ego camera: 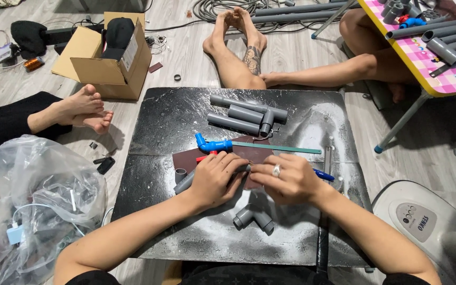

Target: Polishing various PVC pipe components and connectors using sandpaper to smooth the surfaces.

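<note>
Hands meet at the middle of a black, white-dusted surface (154, 116) that sits low over the floor. The left hand (215, 177) has its grip curled around a grey pipe (184, 182), whose free end juts out to the left beyond the knuckles. The right hand (286, 179), a ring on one finger, has its grip pressed together at the pipe's other end, fingertips touching those of the left hand; what exactly it pinches there is hidden by the fingers. A blue pen-like tool (324, 175) pokes out from behind the right hand. Both hands work over a dark brown sheet (257, 154) lying flat on the surface.

Just beyond the hands lie a blue pipe elbow (210, 143) and a long green ruler (278, 148), end to end. Farther back sits a cluster of grey pipe lengths with a tee fitting (246, 115). Nearer the person, a grey elbow fitting (253, 217) rests alone, and a short grey coupling (180, 172) stands just left of the held pipe.

On the floor to the left sit a crumpled clear plastic bag (38, 195) and an open cardboard box (106, 58). Bare feet of other people (238, 37) rest around the surface. A pink checked table (423, 53) at upper right carries more grey pipes.
</note>
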